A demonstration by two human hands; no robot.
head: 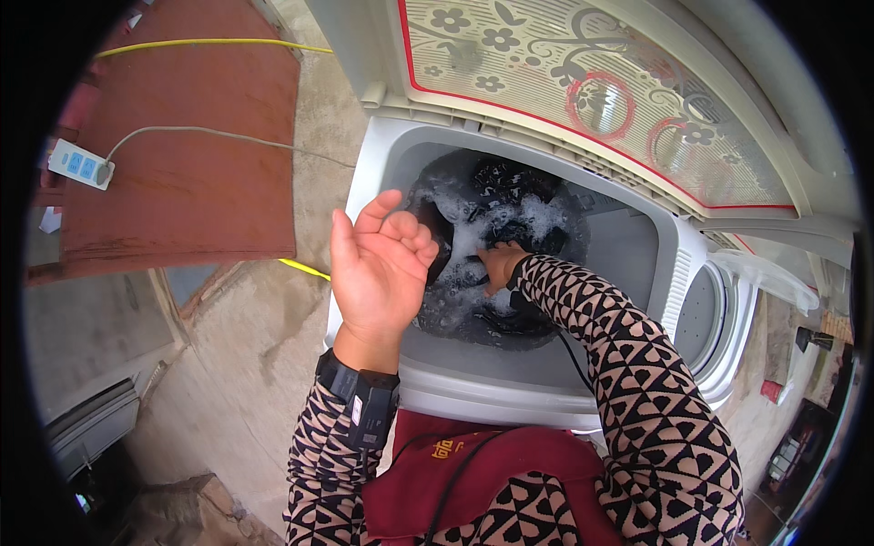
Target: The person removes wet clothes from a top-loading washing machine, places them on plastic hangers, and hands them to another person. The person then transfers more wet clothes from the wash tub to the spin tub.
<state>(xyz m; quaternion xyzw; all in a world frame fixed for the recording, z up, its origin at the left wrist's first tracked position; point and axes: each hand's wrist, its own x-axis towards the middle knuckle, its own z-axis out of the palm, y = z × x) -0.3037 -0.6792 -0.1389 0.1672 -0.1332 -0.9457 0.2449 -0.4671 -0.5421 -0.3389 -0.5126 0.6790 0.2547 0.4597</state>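
Note:
A twin-tub washing machine stands before me, its grey wash tub [625, 249] holding foamy water [464, 235] and dark wet fabric [509, 181]. My right hand [503, 265] reaches down into the suds and touches the dark fabric; whether its fingers grip any is hidden. Over the tub's left rim, my left hand [386, 266] is raised, palm up, fingers loosely bent and apart, with nothing in it. On that wrist sits a strapped black device [372, 409]. A black cable runs from near my right sleeve over the tub's front rim.
Behind the tub rises the open flowered lid [519, 75]. To its right is the round spin tub [703, 317], with a clear cover [768, 280] tilted up. At left, a power strip [82, 165] lies on a reddish-brown board [184, 150], its grey cord [225, 131] leading toward the machine.

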